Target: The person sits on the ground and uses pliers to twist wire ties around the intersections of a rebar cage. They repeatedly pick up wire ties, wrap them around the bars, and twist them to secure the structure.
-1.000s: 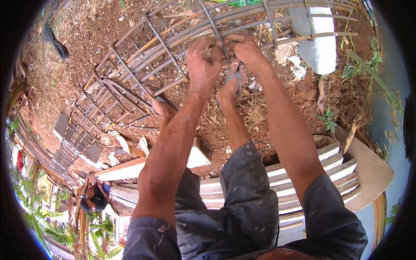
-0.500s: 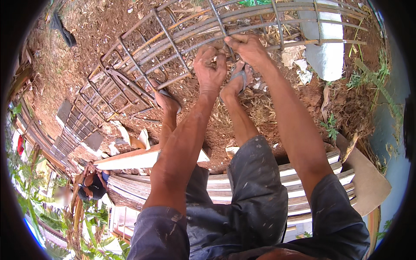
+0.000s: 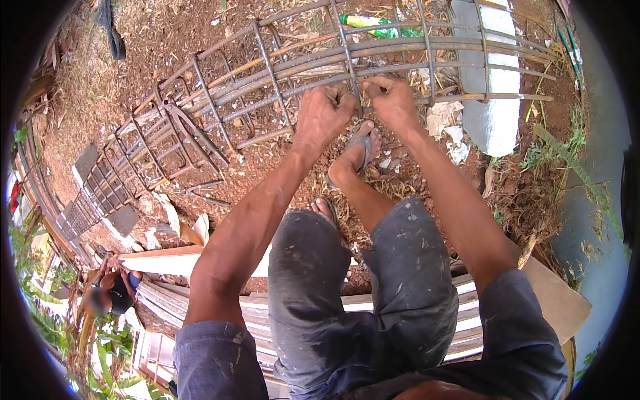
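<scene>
A long cage of rusty steel bars (image 3: 393,50) with square stirrups stretches across the ground in front of me. My left hand (image 3: 325,115) is closed, its thumb and fingers pinched together at the cage's near lower bar. Beside it, my right hand (image 3: 395,105) is also closed, fingertips curled at the same bar. A stirrup (image 3: 347,50) comes down between the two hands. Whatever the fingers hold is too small or too hidden to make out. Farther left, a pair of pincers (image 3: 187,130) with dark handles rests on the cage.
A pale board (image 3: 490,100) lies under the cage's right end, near a green bottle (image 3: 380,27). My sandalled foot (image 3: 360,153) stands close to the near bar. Behind me are stacked planks (image 3: 467,313). Another person (image 3: 121,291) is at the far left. A blue-grey wall (image 3: 597,200) runs along the right.
My left foot has come back from the cage toward me. The right hand has drawn slightly away from the stirrup, and both hands stay at the near bar. The view has shifted a little.
</scene>
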`<act>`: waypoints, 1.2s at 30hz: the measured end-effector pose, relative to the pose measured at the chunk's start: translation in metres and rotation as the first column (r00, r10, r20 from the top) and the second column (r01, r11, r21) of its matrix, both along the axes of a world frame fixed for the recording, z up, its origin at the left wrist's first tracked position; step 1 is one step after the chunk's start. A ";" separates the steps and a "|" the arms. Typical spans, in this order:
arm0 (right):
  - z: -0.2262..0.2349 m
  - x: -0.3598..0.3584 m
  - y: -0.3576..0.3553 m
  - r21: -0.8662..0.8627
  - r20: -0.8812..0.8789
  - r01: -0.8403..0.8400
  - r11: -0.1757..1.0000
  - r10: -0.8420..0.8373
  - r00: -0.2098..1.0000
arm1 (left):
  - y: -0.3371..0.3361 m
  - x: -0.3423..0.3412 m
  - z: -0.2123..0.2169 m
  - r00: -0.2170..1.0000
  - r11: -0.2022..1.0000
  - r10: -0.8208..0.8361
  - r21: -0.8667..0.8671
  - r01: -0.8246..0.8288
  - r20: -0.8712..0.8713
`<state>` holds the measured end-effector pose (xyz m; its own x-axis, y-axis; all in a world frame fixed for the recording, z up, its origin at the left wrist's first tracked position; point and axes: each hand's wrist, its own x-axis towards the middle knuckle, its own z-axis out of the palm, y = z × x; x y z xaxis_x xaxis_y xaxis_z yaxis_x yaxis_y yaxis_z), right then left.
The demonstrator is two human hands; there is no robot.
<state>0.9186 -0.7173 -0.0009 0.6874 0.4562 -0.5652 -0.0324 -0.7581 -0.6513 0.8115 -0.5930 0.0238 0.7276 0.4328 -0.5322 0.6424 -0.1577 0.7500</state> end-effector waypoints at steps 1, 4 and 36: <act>0.001 -0.001 0.004 -0.024 0.065 -0.011 1.000 0.013 0.998 | -0.006 0.000 -0.004 0.997 0.999 0.049 -0.022 -0.047 0.067; -0.004 -0.003 0.003 0.013 0.118 0.002 1.000 -0.004 0.993 | -0.026 -0.004 -0.009 0.960 0.956 0.247 -0.197 -0.218 0.134; -0.022 -0.025 0.007 -0.135 0.727 -0.314 0.940 0.310 0.613 | 0.025 0.027 -0.072 0.690 0.286 -0.720 0.873 0.396 -0.077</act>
<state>0.8933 -0.7108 -0.0225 0.6877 0.7237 0.0575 0.6905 -0.6276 -0.3596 0.8381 -0.5679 -0.0478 0.9959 -0.0629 0.0652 -0.0734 -0.9819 0.1745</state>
